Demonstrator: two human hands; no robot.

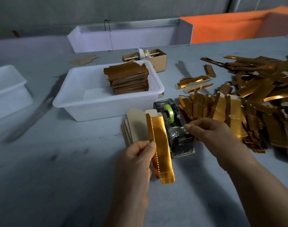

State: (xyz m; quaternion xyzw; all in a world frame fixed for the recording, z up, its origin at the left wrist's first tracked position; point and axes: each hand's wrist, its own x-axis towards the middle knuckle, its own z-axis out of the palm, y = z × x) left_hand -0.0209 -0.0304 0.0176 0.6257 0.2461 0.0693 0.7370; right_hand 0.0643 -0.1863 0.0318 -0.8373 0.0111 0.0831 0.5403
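Left hand (136,159): thumb and curled fingers pinch the lower left edge of a gold carton blank (161,145), held flat and lengthwise just above the table (58,161), its far end overlapping the tape dispenser (177,133); the fingers behind the blank are hidden. Right hand (210,131): fingers curled, thumb and forefinger tips meeting at the dispenser's near top edge; whether clear tape lies between them cannot be made out. Dispenser: dark, wrapped in glossy film, carrying a green tape roll (168,112); its left side is covered by the blank. Pale blanks (133,122): a small fanned stack, face down, partly hidden behind the held blank and the left thumb. White tub (90,105): just beyond, holding a tall stack of brown-gold blanks (130,79) at its far right corner. Loose heap of gold blanks (254,95): to the right, cut off by the frame edge. Cardboard box (161,61): behind the tub, contents unclear. Second white tub (7,82): far left, cut off.
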